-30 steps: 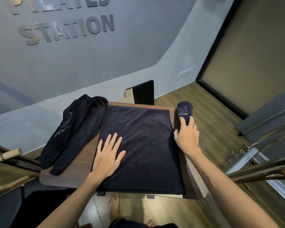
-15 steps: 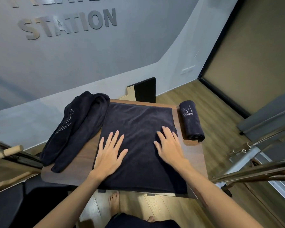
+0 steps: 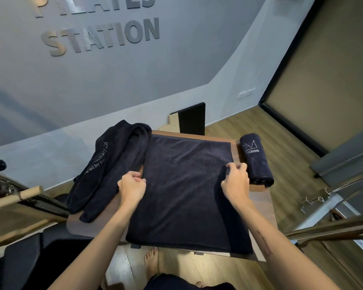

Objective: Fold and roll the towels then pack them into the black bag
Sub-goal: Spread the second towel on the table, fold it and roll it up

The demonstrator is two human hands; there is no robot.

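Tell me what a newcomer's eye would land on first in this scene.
First, the two hands: the left hand and right hand each pinch a side edge of the dark flat towel spread over the wooden table. Next, the rolled towel with its pale logo, lying at the table's right edge beside the right hand. Then the crumpled towel heaped at the left, and the big STATION lettering on the grey wall behind.

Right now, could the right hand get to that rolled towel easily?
Probably yes. The rolled towel lies just beside the right hand with nothing between them, but that hand is pinching the flat towel and must let go first.
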